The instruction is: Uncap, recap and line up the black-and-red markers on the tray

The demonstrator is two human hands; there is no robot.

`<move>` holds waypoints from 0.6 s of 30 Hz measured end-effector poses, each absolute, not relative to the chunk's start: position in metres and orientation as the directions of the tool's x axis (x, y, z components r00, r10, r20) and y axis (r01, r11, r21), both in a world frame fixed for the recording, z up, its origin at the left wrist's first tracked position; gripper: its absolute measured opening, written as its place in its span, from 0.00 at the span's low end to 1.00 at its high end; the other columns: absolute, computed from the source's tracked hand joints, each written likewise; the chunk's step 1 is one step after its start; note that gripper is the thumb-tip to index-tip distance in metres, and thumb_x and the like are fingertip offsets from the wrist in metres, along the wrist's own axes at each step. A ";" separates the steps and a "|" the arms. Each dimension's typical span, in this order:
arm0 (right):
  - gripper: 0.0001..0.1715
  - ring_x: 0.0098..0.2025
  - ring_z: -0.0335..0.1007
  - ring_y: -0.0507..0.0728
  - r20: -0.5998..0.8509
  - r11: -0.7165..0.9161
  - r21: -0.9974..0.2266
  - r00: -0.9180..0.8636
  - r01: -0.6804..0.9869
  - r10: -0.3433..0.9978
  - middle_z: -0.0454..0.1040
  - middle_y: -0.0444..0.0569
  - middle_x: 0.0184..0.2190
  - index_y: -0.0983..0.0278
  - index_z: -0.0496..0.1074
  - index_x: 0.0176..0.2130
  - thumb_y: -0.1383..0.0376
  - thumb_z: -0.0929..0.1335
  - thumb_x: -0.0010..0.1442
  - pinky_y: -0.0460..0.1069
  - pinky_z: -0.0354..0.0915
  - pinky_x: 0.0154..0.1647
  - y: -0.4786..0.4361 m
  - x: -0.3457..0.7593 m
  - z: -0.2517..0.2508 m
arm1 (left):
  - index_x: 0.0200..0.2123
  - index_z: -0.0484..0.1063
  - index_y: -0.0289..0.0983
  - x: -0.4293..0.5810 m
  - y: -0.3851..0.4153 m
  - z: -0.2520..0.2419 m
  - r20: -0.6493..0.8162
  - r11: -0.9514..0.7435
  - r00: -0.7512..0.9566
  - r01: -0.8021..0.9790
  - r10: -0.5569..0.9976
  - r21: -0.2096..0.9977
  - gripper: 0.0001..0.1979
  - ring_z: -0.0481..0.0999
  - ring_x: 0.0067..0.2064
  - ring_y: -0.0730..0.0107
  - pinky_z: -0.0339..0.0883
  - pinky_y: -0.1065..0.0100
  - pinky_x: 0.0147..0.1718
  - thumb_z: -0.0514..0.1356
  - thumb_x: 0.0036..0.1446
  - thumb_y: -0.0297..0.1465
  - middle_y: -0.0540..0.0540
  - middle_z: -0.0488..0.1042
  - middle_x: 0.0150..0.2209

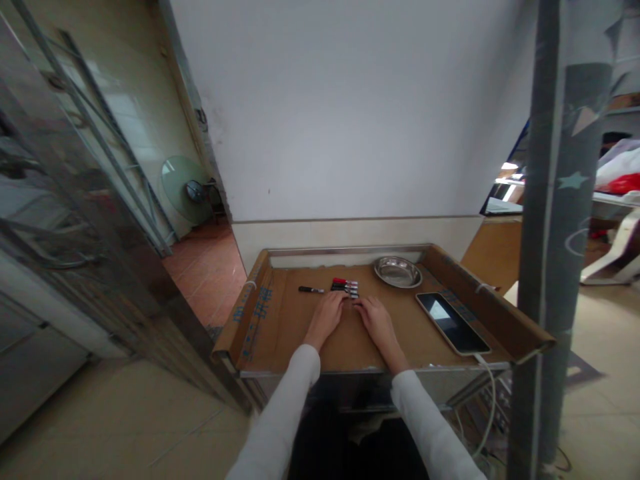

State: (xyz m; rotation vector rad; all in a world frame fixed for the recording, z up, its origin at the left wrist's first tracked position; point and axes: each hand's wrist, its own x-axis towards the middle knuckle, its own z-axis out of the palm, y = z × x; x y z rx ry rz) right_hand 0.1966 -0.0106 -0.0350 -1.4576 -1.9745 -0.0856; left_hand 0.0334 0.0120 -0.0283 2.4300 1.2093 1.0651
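Both my hands rest over the cardboard-lined tray table, fingertips close together at the near side of a row of marker pens. A red marker pen (345, 281) lies at the far end of the row. Dark marker pens (344, 288) with silvery ends lie parallel just in front of it. My left hand (327, 315) and my right hand (376, 320) have curled fingers that seem to pinch the two ends of another marker pen, mostly hidden by them. One more black marker pen (311, 289) lies apart, to the left of the row.
A round metal dish (398, 272) stands at the back right of the cardboard surface (285, 333). A phone (453, 323) with a white cable (493, 400) lies at the right. Raised cardboard sides (245, 307) border the table. A grey pillar (540, 267) stands close on the right.
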 end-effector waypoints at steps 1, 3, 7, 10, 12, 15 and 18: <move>0.11 0.38 0.66 0.57 0.554 0.317 -0.315 -0.098 0.895 0.827 0.73 0.51 0.34 0.63 0.71 0.38 0.66 0.60 0.62 0.50 0.59 0.42 -0.012 0.198 -0.035 | 0.49 0.66 0.39 0.034 0.012 -0.029 0.514 -0.635 0.398 0.624 0.760 0.456 0.16 0.66 0.54 0.66 0.58 0.59 0.56 0.49 0.59 0.23 0.44 0.69 0.50; 0.13 0.38 0.65 0.58 0.567 0.196 -0.298 0.008 0.934 0.824 0.73 0.52 0.33 0.64 0.71 0.37 0.65 0.59 0.62 0.50 0.58 0.41 -0.014 0.201 -0.034 | 0.50 0.65 0.39 0.033 0.013 -0.029 0.502 -0.625 0.406 0.662 0.763 0.415 0.16 0.65 0.55 0.64 0.57 0.58 0.56 0.51 0.58 0.24 0.44 0.69 0.51; 0.14 0.37 0.65 0.59 0.561 0.047 -0.297 0.134 0.954 0.817 0.74 0.53 0.33 0.64 0.72 0.36 0.65 0.59 0.63 0.51 0.55 0.38 -0.018 0.204 -0.034 | 0.48 0.68 0.41 0.033 0.010 -0.027 0.452 -0.596 0.427 0.722 0.783 0.351 0.14 0.66 0.51 0.62 0.59 0.58 0.52 0.55 0.59 0.32 0.45 0.71 0.46; 0.13 0.37 0.65 0.59 0.535 0.054 -0.275 0.106 0.960 0.838 0.75 0.52 0.33 0.63 0.72 0.37 0.64 0.60 0.63 0.51 0.55 0.39 -0.020 0.203 -0.034 | 0.42 0.71 0.40 0.033 0.008 -0.024 0.424 -0.596 0.449 0.732 0.786 0.329 0.10 0.67 0.48 0.63 0.59 0.58 0.50 0.54 0.59 0.35 0.46 0.71 0.41; 0.13 0.38 0.66 0.59 0.523 0.086 -0.249 0.059 0.965 0.850 0.75 0.51 0.34 0.62 0.73 0.38 0.64 0.60 0.62 0.51 0.55 0.39 -0.020 0.201 -0.034 | 0.40 0.72 0.39 0.033 0.007 -0.024 0.416 -0.599 0.455 0.724 0.788 0.343 0.10 0.68 0.47 0.65 0.59 0.59 0.50 0.54 0.60 0.34 0.46 0.71 0.40; 0.13 0.38 0.68 0.59 0.516 0.162 -0.227 -0.023 0.960 0.856 0.76 0.50 0.34 0.60 0.72 0.39 0.64 0.60 0.63 0.52 0.57 0.40 -0.019 0.197 -0.033 | 0.41 0.71 0.38 0.033 0.009 -0.025 0.428 -0.612 0.451 0.676 0.783 0.409 0.10 0.70 0.45 0.67 0.62 0.62 0.49 0.53 0.61 0.33 0.46 0.71 0.41; 0.17 0.41 0.69 0.58 0.536 0.294 -0.274 -0.108 0.916 0.837 0.75 0.52 0.39 0.62 0.69 0.48 0.66 0.58 0.63 0.52 0.60 0.44 -0.018 0.191 -0.033 | 0.41 0.70 0.39 0.032 0.011 -0.028 0.466 -0.625 0.426 0.620 0.776 0.474 0.09 0.71 0.45 0.68 0.64 0.65 0.48 0.52 0.61 0.33 0.47 0.70 0.42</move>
